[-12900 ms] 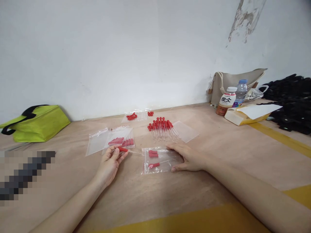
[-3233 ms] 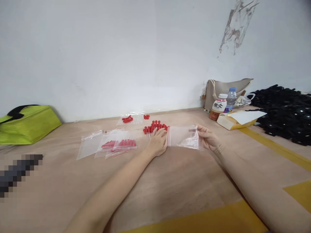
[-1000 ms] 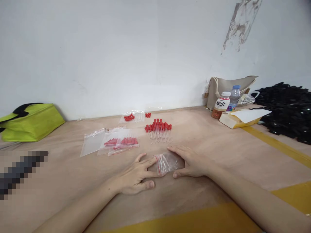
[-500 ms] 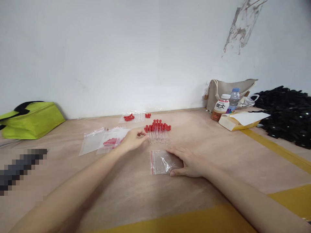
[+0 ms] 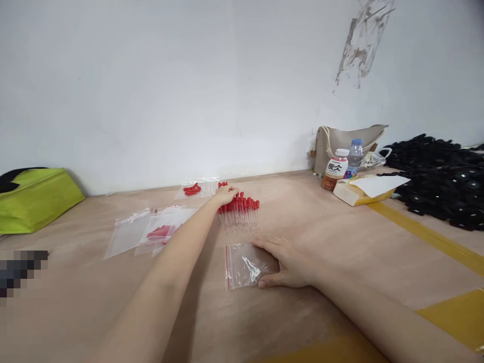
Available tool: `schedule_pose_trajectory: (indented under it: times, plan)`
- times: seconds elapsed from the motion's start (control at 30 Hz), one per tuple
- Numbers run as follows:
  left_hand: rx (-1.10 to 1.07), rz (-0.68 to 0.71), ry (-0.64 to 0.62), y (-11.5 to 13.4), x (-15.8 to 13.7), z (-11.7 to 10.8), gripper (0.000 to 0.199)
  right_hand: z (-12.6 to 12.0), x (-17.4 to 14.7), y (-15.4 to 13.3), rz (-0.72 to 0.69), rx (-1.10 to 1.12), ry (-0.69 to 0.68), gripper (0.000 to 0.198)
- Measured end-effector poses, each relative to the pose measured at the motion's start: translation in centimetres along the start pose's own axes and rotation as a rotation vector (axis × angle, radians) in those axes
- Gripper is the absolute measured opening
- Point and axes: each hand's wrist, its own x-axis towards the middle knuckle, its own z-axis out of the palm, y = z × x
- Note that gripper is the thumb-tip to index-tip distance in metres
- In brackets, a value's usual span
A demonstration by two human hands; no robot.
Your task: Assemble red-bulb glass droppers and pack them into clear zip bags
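Note:
A fan of clear droppers with red rubber bulbs [image 5: 245, 214] lies on the paper-covered table in front of me. My left hand [image 5: 227, 195] reaches to the far edge of this group, its fingers bent together at the red bulbs; what they pinch, if anything, is hidden. Nearer to me lies a flat clear zip bag [image 5: 240, 269] with a red strip along its left side. My right hand [image 5: 289, 263] rests on the bag's right end, thumb and fingers spread.
More zip bags [image 5: 128, 232], some with red pieces inside, lie left of my left forearm. Loose red bulbs [image 5: 192, 189] sit near the wall. At right stand a drink bottle [image 5: 335, 169], a water bottle [image 5: 354, 157], an open carton [image 5: 353, 194] and a heap of black pieces [image 5: 446, 179].
My left hand has moved away from me, from the droppers' left side to their far bulbs. My right hand stays on the bag. The view has shifted slightly.

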Motion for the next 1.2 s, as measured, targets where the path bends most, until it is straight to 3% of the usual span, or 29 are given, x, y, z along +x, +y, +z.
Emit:
schedule_pose_trajectory:
  times: [0.17, 0.3, 0.4, 0.5, 0.63, 0.73, 0.97, 1.2]
  plan:
    - [-0.183, -0.004, 0.042, -0.1, 0.1, 0.1, 0.025, 0.0, 0.0, 0.0, 0.009, -0.001, -0.005, 0.089]
    - [-0.383, 0.023, 0.195, 0.6, -0.6, -1.1, 0.029, 0.1, 0.0, 0.2, -0.004, 0.007, 0.006, 0.088]
    - [-0.542, 0.054, 0.343, 0.6, -3.3, -2.7, 0.033, 0.2, 0.0, 0.3, -0.006, 0.012, 0.007, 0.087]
    - [-0.667, 0.074, 0.394, -0.3, -8.3, -4.3, 0.034, 0.3, 0.0, 0.4, -0.002, 0.018, 0.005, 0.088]
    - [-0.852, 0.039, 0.357, -2.8, -15.9, -5.3, 0.032, 0.4, 0.0, 0.5, -0.002, 0.028, 0.015, 0.087]
    - [-0.927, -0.063, 0.385, -4.4, -19.1, -4.9, 0.035, 0.5, 0.0, 0.5, 0.001, 0.031, 0.021, 0.087]
    - [-0.98, -0.162, 0.358, -4.7, -20.0, -2.9, 0.039, 0.3, -0.1, 0.2, 0.018, 0.036, 0.02, 0.088]
    - [-0.952, -0.16, 0.141, -3.9, -21.4, -2.2, 0.029, 0.2, -0.1, 0.1, 0.014, 0.024, 0.008, 0.088]
